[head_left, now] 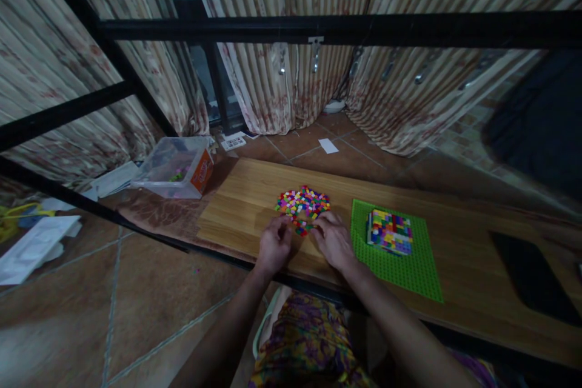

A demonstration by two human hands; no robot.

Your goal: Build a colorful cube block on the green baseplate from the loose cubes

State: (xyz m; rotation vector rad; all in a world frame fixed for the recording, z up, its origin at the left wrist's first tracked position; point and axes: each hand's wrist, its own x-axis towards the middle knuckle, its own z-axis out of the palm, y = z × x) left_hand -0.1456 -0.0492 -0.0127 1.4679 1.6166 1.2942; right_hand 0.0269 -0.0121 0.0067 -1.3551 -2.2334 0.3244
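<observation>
A loose pile of small multicoloured toy building bricks lies on the wooden tabletop. At its near left edge is my left hand, fingers curled in with the tips together; what they hold, if anything, is too small to tell. My right hand is at the near right edge, thumb and fingers pinched beside a few red and green bricks. Whether a brick sits in that pinch cannot be made out. Right of my right hand, a block built from many-coloured bricks stands on a green studded baseplate.
A clear plastic box with an orange label and some bricks inside stands beyond the table's left end. A dark flat panel lies toward the right. Black metal bars run across in front of striped curtains. White packaging lies on the tiled floor.
</observation>
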